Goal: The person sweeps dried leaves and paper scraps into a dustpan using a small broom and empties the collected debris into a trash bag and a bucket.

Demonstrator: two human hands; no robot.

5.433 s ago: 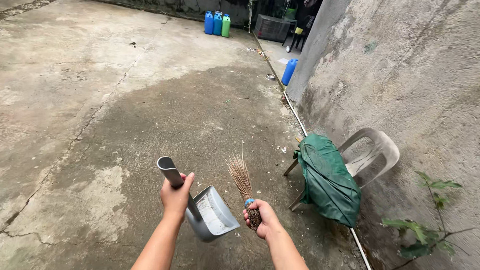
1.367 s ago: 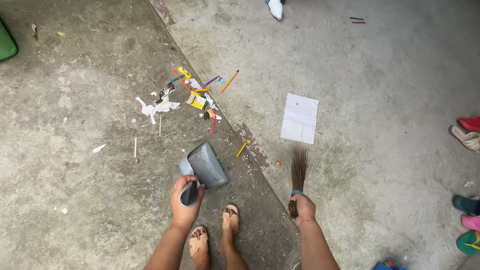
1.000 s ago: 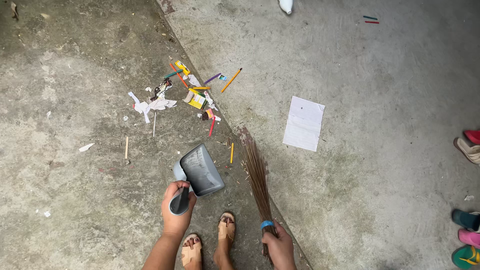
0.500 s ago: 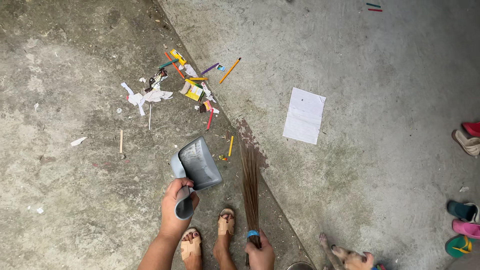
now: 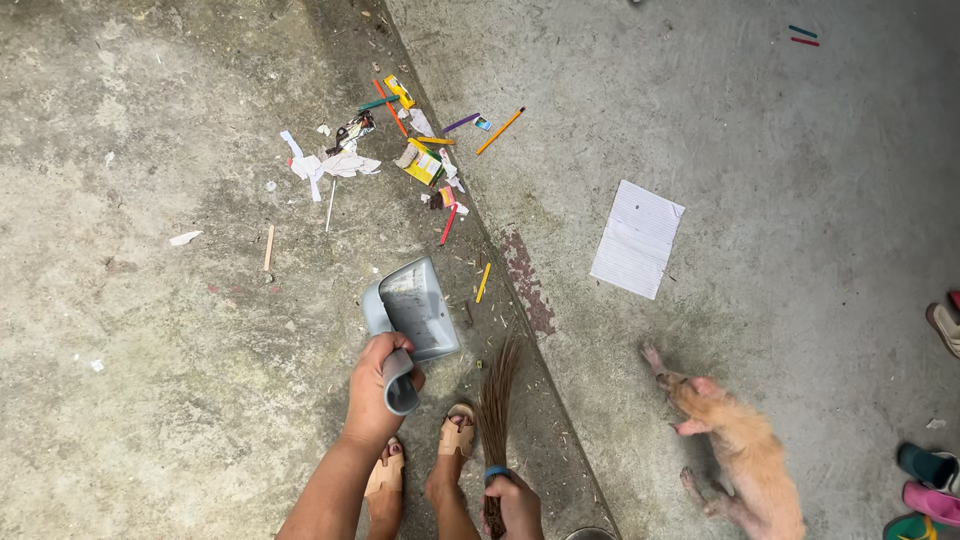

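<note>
Scraps of paper and a thin stick lie far left on the concrete floor. Left hand, fingers wrapped round the handle, holds a grey dustpan, mouth toward the litter pile farther off. Right hand grips a stick broom, bristles pointing away. Paper sheet and tan dog at right.

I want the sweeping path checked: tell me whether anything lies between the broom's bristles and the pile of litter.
Nothing large blocks it. Between the stick broom and the litter pile lie only a yellow pencil and a red pencil on the concrete. The grey dustpan, held in the left hand, hangs just left of that line.
</note>
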